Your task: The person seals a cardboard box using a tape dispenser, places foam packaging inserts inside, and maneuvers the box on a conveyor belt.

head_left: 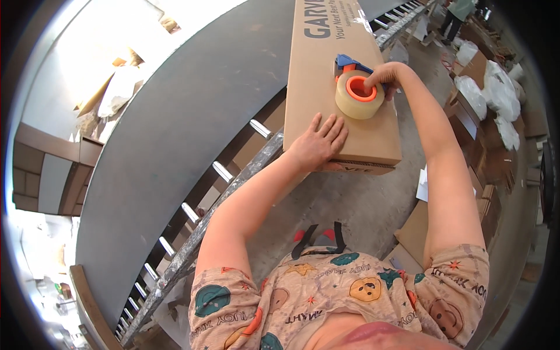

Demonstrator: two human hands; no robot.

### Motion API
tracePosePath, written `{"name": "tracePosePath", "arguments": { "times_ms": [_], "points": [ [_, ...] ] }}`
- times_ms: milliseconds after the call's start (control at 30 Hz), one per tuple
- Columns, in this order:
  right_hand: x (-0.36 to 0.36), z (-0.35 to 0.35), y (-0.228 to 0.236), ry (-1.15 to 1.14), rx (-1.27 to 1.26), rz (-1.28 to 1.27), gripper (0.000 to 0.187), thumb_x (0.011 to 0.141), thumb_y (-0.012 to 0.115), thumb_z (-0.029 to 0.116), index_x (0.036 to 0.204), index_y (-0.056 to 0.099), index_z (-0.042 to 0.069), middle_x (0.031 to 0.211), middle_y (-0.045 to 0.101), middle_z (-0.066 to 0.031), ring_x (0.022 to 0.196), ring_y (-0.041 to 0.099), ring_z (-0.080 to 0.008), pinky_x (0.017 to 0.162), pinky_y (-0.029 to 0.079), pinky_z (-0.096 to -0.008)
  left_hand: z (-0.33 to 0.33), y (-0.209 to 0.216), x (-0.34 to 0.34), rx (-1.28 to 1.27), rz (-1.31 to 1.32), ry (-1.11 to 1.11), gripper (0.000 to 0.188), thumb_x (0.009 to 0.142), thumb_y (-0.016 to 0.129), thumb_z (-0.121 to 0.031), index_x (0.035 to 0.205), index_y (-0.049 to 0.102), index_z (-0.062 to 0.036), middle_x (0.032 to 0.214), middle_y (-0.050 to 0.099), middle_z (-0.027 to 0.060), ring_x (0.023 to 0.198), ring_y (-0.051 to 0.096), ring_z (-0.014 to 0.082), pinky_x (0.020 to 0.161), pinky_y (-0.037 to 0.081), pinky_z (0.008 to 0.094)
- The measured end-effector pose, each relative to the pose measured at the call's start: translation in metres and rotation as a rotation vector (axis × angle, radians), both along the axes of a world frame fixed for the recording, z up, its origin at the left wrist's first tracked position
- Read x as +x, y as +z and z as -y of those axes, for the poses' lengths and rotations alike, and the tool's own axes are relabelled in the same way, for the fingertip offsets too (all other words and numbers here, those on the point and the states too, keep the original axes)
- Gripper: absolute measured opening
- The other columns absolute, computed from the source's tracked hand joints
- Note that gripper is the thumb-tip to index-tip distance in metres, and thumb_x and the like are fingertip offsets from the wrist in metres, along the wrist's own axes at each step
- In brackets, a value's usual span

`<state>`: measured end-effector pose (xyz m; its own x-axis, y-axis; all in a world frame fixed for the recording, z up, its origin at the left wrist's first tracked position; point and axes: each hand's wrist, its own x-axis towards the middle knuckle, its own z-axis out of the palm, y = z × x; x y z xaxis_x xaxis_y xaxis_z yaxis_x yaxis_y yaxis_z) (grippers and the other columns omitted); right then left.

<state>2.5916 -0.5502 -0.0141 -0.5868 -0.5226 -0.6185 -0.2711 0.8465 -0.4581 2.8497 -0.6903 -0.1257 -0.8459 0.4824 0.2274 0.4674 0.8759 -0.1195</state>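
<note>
A long brown cardboard box (326,70) lies on a roller conveyor (192,233) and runs away from me. My left hand (318,143) presses flat on the box's near end, fingers spread. My right hand (386,76) grips a blue tape dispenser (349,63) with an orange-cored roll of clear tape (359,96), held against the top of the box to the right of its middle.
A wide grey surface (175,116) rises to the left of the conveyor. Flattened cartons and white plastic bags (490,93) pile up on the concrete floor at the right. Another person (458,14) stands far off at the top right.
</note>
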Motion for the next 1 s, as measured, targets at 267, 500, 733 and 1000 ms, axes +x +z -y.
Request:
{"name": "tracePosePath", "arguments": {
  "times_ms": [267, 500, 733, 1000],
  "points": [
    [0.072, -0.075, -0.019, -0.409, -0.398, -0.170, 0.036, 0.072, 0.064, 0.030, 0.093, 0.060, 0.002, 0.088, 0.061, -0.0085, 0.077, 0.061, -0.0170, 0.063, 0.054, -0.0373, 0.006, -0.001, 0.004, 0.017, 0.015, 0.009, 0.088, 0.080, 0.055, -0.057, 0.140, 0.028, 0.0017, 0.143, 0.032, 0.0214, 0.135, 0.026, 0.0356, 0.110, 0.020, 0.0526],
    [0.264, -0.170, -0.036, -1.126, -0.954, 0.231, 0.034, 0.076, 0.067, 0.029, 0.105, 0.061, 0.011, 0.100, 0.061, -0.0016, 0.090, 0.058, -0.0138, 0.076, 0.048, -0.0329, 0.017, -0.005, 0.004, 0.032, 0.035, -0.100, 0.087, 0.081, 0.060, -0.049, 0.142, 0.023, 0.0005, 0.144, 0.027, 0.0234, 0.135, 0.023, 0.0382, 0.108, 0.020, 0.0558],
    [0.328, -0.071, -0.018, -0.799, -0.774, -0.378, 0.056, 0.077, 0.069, 0.032, 0.126, 0.055, 0.010, 0.110, 0.062, -0.0035, 0.100, 0.058, -0.0144, 0.086, 0.045, -0.0299, 0.024, -0.026, 0.019, 0.161, -0.152, -0.168, 0.072, 0.078, 0.066, -0.043, 0.131, 0.040, -0.0002, 0.134, 0.041, 0.0189, 0.126, 0.036, 0.0367, 0.104, 0.027, 0.0534],
    [0.225, 0.008, 0.030, -0.176, 0.203, -0.655, 0.056, 0.073, 0.062, 0.059, 0.104, 0.068, 0.013, 0.074, 0.065, -0.0121, 0.070, 0.063, -0.0229, 0.065, 0.049, -0.0331, 0.018, -0.013, 0.036, 0.413, -0.171, -0.238, 0.046, 0.067, 0.075, -0.030, 0.098, 0.053, -0.0039, 0.098, 0.051, 0.0125, 0.102, 0.048, 0.0321, 0.094, 0.038, 0.0438]
  ]
}}
